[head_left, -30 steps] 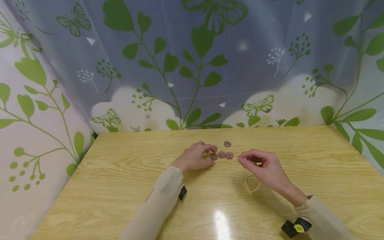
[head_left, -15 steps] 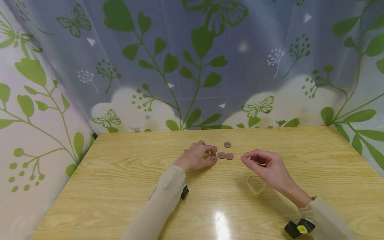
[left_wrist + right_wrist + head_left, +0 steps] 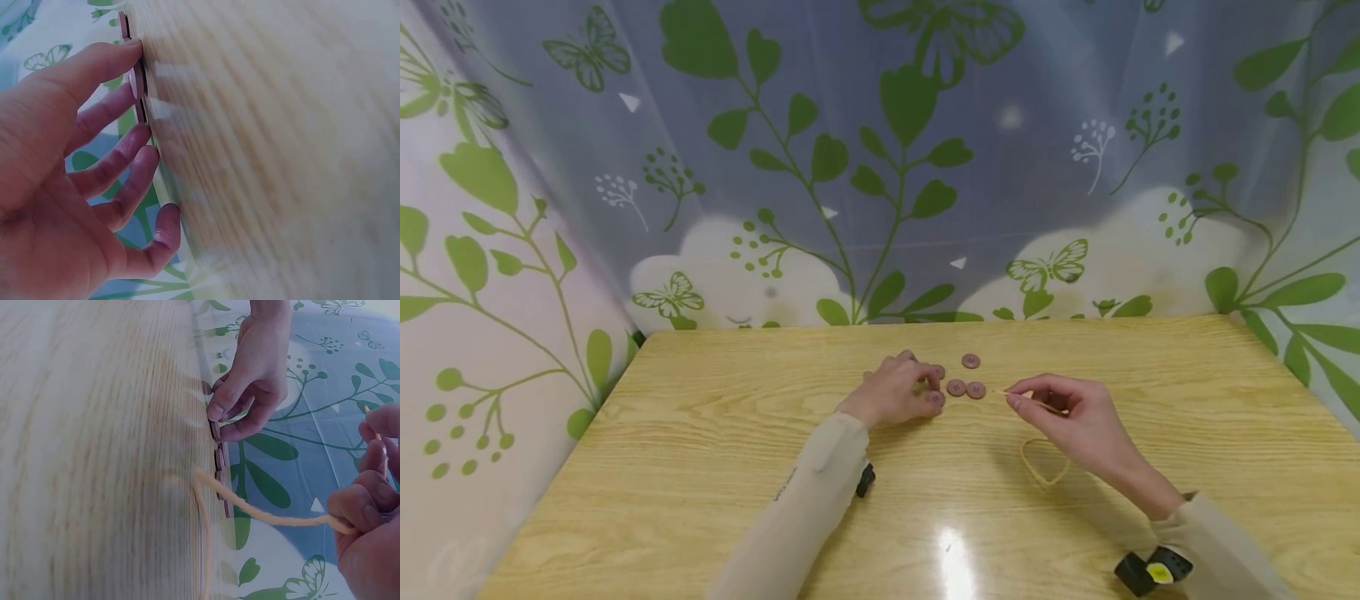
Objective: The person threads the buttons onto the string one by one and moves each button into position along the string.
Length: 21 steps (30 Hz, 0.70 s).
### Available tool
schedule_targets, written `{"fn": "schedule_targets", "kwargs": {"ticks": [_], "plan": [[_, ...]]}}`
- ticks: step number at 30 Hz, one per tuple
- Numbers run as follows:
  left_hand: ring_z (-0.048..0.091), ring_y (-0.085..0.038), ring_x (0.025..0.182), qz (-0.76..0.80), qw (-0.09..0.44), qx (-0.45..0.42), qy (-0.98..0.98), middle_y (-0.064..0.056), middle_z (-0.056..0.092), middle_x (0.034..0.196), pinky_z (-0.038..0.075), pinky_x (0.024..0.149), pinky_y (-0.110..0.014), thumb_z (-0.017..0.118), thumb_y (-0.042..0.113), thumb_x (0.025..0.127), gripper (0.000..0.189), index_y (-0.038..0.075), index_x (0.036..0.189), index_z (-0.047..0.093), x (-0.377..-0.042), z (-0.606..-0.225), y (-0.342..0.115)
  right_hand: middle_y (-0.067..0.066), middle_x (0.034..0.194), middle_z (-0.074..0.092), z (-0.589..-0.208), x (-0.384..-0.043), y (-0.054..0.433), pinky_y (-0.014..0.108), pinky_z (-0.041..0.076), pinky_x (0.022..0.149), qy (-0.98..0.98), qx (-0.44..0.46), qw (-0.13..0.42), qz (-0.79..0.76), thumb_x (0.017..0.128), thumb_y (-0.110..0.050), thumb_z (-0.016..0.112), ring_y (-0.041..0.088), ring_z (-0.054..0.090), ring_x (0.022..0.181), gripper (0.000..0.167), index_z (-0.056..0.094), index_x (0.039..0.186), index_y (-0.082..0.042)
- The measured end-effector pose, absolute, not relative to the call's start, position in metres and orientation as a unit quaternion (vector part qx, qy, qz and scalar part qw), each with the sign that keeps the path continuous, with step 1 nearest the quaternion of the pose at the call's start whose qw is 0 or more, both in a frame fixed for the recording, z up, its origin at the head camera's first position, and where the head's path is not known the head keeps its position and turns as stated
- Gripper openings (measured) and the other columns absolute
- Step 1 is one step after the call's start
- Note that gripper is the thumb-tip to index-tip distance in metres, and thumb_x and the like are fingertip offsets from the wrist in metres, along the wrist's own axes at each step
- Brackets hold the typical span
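My left hand (image 3: 898,392) pinches a brown button (image 3: 937,399) between thumb and forefinger, at the table surface. In the left wrist view that button (image 3: 136,80) stands tilted by the thumb tip, the other fingers loosely bent. To its right, two flat buttons (image 3: 957,388) lie side by side. My right hand (image 3: 1071,408), raised over the table, pinches a yellow cord (image 3: 1043,467) near its end. The cord's tip (image 3: 1000,392) points left toward the buttons, and a loop of it hangs below the hand. The right wrist view shows the cord (image 3: 269,517) running between the curled fingers.
Another button (image 3: 971,361) lies farther back on the wooden table (image 3: 715,467). One more button (image 3: 937,372) sits partly behind the left fingers, and others may be hidden beneath that hand. A patterned curtain (image 3: 880,208) stands along the table's back edge.
The left hand has taken hold of the leftmost button of the front row and drawn it slightly nearer and tilted it. The right hand has moved a little right with the cord.
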<state>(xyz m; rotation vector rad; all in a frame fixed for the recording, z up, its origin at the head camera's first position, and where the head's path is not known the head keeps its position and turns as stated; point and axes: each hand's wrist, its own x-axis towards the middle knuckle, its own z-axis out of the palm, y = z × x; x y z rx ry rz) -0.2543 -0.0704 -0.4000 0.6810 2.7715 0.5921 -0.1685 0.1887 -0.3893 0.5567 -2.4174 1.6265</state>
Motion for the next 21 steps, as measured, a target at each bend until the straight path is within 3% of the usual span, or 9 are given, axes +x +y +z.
{"fn": "schedule_targets", "kwargs": {"ticks": [3, 11, 14, 21], "plan": [[0.053, -0.023, 0.109, 0.201, 0.105, 0.23, 0.946, 0.001, 0.06, 0.12, 0.046, 0.096, -0.065, 0.066, 0.03, 0.096, 0.016, 0.021, 0.108, 0.071, -0.254, -0.4, -0.071, -0.012, 0.084, 0.072, -0.389, -0.169, 0.189, 0.027, 0.041, 0.047, -0.811, 0.189, 0.087, 0.546, 0.096, -0.007, 0.07, 0.006, 0.052, 0.058, 0.01, 0.076, 0.105, -0.008], [0.058, -0.015, 0.085, 0.274, 0.09, 0.261, 0.921, -0.003, 0.067, 0.097, 0.051, 0.078, -0.028, 0.062, 0.017, 0.095, 0.014, 0.009, 0.104, 0.069, -0.259, -0.401, -0.076, -0.013, 0.086, 0.073, -0.39, -0.169, 0.189, 0.026, 0.042, 0.047, -0.808, 0.193, 0.088, 0.55, 0.096, -0.006, 0.07, 0.007, 0.056, 0.06, 0.01, 0.076, 0.104, -0.006], [0.061, -0.012, 0.088, 0.298, 0.097, 0.256, 0.915, -0.001, 0.069, 0.1, 0.053, 0.079, -0.024, 0.064, 0.017, 0.096, 0.018, 0.009, 0.111, 0.069, -0.26, -0.402, -0.078, -0.013, 0.086, 0.073, -0.39, -0.169, 0.188, 0.025, 0.042, 0.047, -0.809, 0.193, 0.088, 0.549, 0.096, -0.006, 0.07, 0.007, 0.057, 0.06, 0.01, 0.076, 0.104, -0.006], [0.068, -0.015, 0.095, 0.339, 0.104, 0.279, 0.893, -0.003, 0.072, 0.113, 0.057, 0.086, -0.029, 0.061, 0.018, 0.099, 0.029, 0.012, 0.126, 0.069, -0.259, -0.401, -0.085, -0.013, 0.085, 0.072, -0.389, -0.169, 0.187, 0.025, 0.043, 0.048, -0.815, 0.19, 0.088, 0.541, 0.097, -0.007, 0.07, 0.005, 0.057, 0.061, 0.01, 0.076, 0.104, -0.007]]}}
